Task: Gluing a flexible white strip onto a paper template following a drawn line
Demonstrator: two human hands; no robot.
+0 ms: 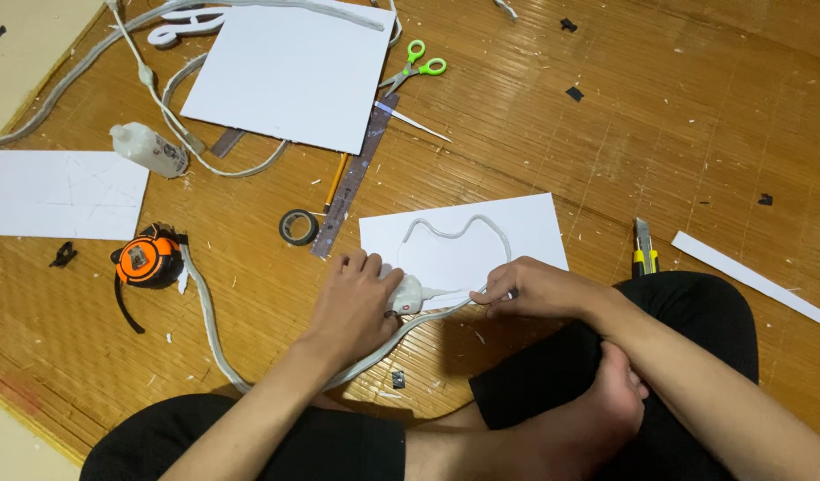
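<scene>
White strip (454, 233) curves across near card (526, 227), centre floor. Left hand (352, 298) grips small glue tube (410, 294) at card's near edge. Right hand (530, 289) pinches strip end. Tape roll (298, 226), ruler (352, 183) left; knife (642, 249) right; scissors (417, 64) far.

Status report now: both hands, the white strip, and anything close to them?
Left hand presses a small glue tube at the white strip. Right hand pinches the strip on the white card. Tape roll and utility knife lie nearby, clear.
</scene>
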